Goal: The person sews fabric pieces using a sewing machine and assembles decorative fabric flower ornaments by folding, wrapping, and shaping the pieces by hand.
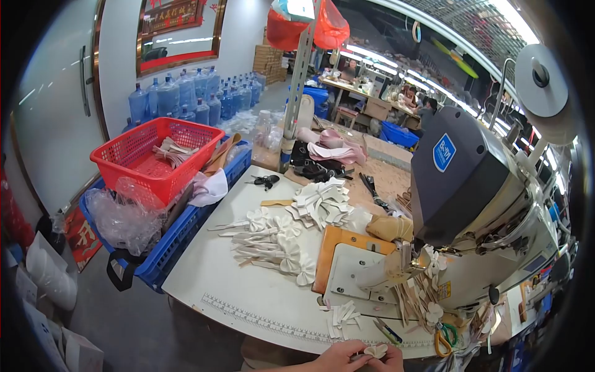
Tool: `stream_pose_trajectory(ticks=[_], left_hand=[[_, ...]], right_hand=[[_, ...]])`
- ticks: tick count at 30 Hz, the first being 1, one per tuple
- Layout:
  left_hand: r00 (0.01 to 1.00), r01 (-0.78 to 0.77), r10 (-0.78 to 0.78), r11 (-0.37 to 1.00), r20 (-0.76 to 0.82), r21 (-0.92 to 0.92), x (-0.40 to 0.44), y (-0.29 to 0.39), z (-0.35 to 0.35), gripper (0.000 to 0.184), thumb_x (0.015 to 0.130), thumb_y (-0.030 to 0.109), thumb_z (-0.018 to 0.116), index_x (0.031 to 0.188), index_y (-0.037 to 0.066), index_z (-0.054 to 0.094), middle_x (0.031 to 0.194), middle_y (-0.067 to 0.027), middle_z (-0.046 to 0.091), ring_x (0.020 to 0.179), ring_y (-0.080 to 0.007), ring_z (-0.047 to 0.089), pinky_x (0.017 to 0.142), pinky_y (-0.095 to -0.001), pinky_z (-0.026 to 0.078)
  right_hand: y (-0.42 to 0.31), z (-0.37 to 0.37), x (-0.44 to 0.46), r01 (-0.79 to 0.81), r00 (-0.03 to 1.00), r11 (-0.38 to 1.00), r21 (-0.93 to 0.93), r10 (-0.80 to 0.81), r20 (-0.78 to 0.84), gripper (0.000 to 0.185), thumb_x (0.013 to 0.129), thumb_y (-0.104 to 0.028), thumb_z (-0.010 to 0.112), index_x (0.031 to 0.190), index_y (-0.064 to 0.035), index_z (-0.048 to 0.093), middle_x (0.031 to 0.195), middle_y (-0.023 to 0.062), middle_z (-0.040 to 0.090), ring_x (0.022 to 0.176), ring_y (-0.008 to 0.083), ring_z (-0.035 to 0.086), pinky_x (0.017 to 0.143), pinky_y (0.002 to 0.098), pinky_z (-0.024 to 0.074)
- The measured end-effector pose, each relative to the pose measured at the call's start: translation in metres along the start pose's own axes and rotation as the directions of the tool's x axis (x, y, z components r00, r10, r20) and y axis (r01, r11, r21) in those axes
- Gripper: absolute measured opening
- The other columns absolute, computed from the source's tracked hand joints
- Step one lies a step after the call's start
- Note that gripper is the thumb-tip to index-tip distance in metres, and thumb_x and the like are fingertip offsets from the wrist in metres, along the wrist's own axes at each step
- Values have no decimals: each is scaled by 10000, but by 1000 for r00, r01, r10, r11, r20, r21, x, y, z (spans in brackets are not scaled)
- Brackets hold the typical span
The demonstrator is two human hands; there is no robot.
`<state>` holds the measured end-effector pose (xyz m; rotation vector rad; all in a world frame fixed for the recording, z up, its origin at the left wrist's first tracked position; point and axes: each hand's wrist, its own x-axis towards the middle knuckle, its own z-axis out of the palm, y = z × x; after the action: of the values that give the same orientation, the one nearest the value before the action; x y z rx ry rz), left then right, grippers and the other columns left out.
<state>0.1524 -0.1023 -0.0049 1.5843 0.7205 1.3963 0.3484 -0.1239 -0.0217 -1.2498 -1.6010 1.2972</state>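
Observation:
At the table's front edge, my left hand (343, 358) and my right hand (392, 359) are close together, fingers closed on a small cream flower-shaped piece (376, 351). The fingertips partly cover it. Just beyond lie a pair of thread snips (388, 331) and short white strips (343, 318). Scissors with yellow and green handles (444, 339) rest to the right. Farther up the table spread several cream flower pieces with long tails (282, 245), beside a heap of cut white pieces (321, 201).
A sewing machine (462, 180) stands on the right, with more flower pieces (418, 297) by its base. A red basket (155, 155) sits over a blue crate (186, 245) at left. Black scissors (264, 181) lie near the table's far edge. Other people (427, 111) sit in the background.

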Motion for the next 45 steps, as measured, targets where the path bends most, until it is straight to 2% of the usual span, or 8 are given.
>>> stream_pose_trajectory(ticks=[14,27,30,39,41,42,44,45], left_hand=[[999,-22,24,999,-39,49,-4,-8,4,175,730,80,648,666,23,496,566,-105,440,490,-227,442,464,-341,341],[998,-53,54,998,-27,45,0,7,2,123,717,87,650,707,13,553,591,-116,490,507,-214,478,469,-327,372],[989,107,-114,991,92,78,-4,-1,-1,124,714,86,654,714,12,555,605,-123,497,510,-225,484,476,-332,379],[993,10,-7,1000,119,-29,8,19,-6,118,734,68,654,730,8,553,584,-107,502,503,-185,474,489,-309,377],[994,10,-3,998,107,-67,5,13,-4,111,748,65,647,725,8,554,571,-80,492,506,-149,459,484,-292,367],[996,14,-5,994,92,-105,2,12,-4,109,763,62,640,720,9,556,558,-53,481,509,-112,445,480,-276,356],[989,98,-71,972,131,-213,3,21,-11,106,772,60,631,714,11,558,564,-31,479,522,-87,435,477,-265,350],[976,182,-131,930,177,-319,5,28,-16,106,781,59,623,708,12,561,569,-10,477,536,-62,426,474,-255,343]], right_hand=[[-6,2,1,19,1000,998,-68,-20,-6,245,803,-139,672,1014,-18,641,942,60,669,886,143,612,781,293,480],[-2,-4,-2,-3,1000,994,112,0,26,268,800,-106,679,1042,-26,594,962,50,639,876,128,581,761,284,471],[-4,-5,-1,66,998,996,67,-66,-5,259,799,-109,687,1031,-32,601,954,43,639,864,126,580,746,275,469],[-26,-11,-15,161,980,902,-400,-194,-44,270,772,-105,709,1007,-25,603,927,63,643,819,155,594,719,268,474],[-9,-3,-19,-20,999,985,170,28,-41,305,782,-108,697,1055,-28,588,969,74,642,846,167,602,747,274,478],[-12,3,-17,-21,999,984,176,29,-40,305,782,-108,697,1055,-28,588,969,74,642,846,167,602,747,274,478],[-21,15,-9,-29,999,807,589,5,42,315,789,-90,684,1076,-17,575,1005,71,635,885,155,598,767,272,478],[-18,15,-6,-46,996,832,553,-6,92,320,806,-87,667,1095,0,560,1029,67,629,915,146,592,776,267,476]])
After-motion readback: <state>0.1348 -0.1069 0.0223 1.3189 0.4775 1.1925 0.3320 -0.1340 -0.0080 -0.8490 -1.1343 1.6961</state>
